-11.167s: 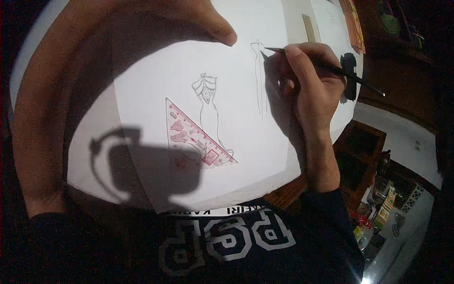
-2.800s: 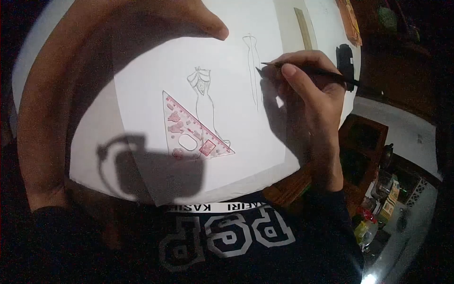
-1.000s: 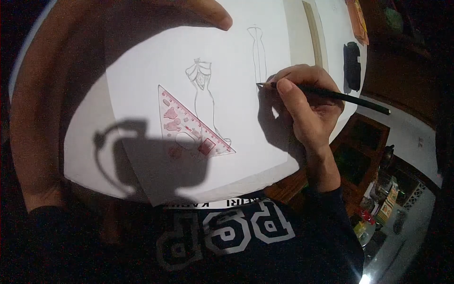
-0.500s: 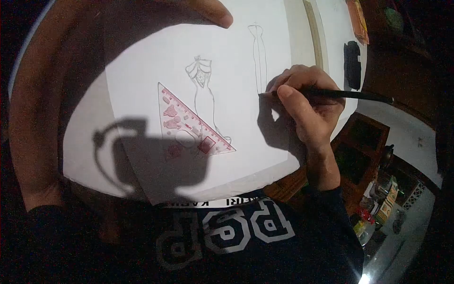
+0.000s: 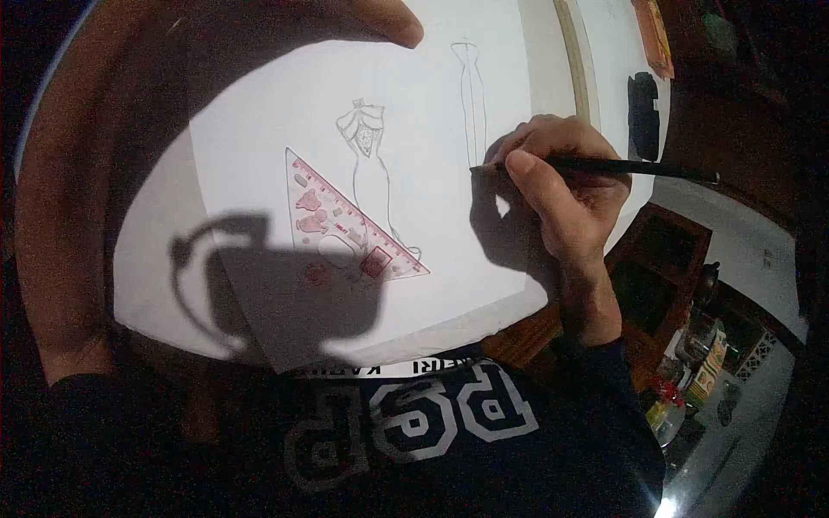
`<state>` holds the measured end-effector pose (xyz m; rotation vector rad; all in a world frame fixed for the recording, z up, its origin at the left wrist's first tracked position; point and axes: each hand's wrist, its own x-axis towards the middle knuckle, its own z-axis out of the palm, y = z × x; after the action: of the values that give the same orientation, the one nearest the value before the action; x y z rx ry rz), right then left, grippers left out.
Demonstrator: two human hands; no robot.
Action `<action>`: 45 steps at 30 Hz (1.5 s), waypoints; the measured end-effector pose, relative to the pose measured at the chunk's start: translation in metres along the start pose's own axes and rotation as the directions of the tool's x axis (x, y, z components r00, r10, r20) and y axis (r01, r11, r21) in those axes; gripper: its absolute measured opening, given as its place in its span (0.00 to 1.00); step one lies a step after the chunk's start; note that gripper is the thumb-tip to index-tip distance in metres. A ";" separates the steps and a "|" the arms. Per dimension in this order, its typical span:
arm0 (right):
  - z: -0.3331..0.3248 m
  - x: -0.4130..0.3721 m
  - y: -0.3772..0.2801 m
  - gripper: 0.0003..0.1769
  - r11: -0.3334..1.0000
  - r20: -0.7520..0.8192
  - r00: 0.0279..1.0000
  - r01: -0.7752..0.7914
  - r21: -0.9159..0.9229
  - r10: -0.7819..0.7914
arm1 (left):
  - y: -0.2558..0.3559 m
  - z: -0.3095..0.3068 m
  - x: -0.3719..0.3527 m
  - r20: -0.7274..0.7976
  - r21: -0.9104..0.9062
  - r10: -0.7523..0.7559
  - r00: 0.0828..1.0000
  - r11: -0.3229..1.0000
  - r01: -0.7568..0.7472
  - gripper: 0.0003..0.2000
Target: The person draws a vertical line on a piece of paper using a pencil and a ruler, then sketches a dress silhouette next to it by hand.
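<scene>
My right hand (image 5: pixel 566 177) is closed around a dark pencil (image 5: pixel 648 167), and the tip meets the white paper (image 5: pixel 440 311) at the lower end of a slim figure drawing (image 5: pixel 471 95). Left of it is a larger sketch of a dress figure (image 5: pixel 371 164). A clear set square (image 5: pixel 332 220) with pink prints lies across that sketch's lower part, with neither hand on it. At the top edge, my left hand (image 5: pixel 393 19) rests on the sheet with one digit stretched out; its other fingers are in shadow or out of frame.
A dark shadow falls over the paper's lower left. A black object (image 5: pixel 643 116) and an orange packet (image 5: pixel 654 39) lie at the board's far right. Beyond the edge stand a wooden cabinet (image 5: pixel 661 259) and several bottles and packages (image 5: pixel 691 371).
The paper, set square and sketches appear shifted slightly up and left in view. The pencil's back end sits a little higher, while my right hand keeps its grip near the same spot.
</scene>
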<state>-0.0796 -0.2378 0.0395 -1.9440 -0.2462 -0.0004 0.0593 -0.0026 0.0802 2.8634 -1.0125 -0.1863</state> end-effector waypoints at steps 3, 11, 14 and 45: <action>-0.003 0.000 0.001 0.03 0.999 0.040 0.999 0.003 0.040 -0.005 | 0.005 0.000 0.002 0.002 -0.001 -0.008 1.000 1.000 0.008 0.31; -0.002 0.004 0.003 0.03 0.999 0.030 1.000 -0.001 0.050 0.000 | -0.003 -0.002 0.007 -0.036 -0.017 0.039 0.999 0.999 -0.039 0.32; -0.003 0.004 0.006 0.03 0.998 0.040 0.999 0.002 0.063 -0.005 | -0.001 -0.010 0.015 0.210 -0.083 -0.113 0.971 0.988 0.133 0.32; -0.001 0.012 0.009 0.03 0.986 -0.085 0.994 -0.059 0.157 0.073 | -0.004 0.005 0.010 0.008 0.005 -0.001 1.000 1.000 0.001 0.31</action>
<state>-0.0658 -0.2402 0.0331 -1.7919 -0.1177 -0.0252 0.0688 -0.0065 0.0743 2.8700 -1.0149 -0.1955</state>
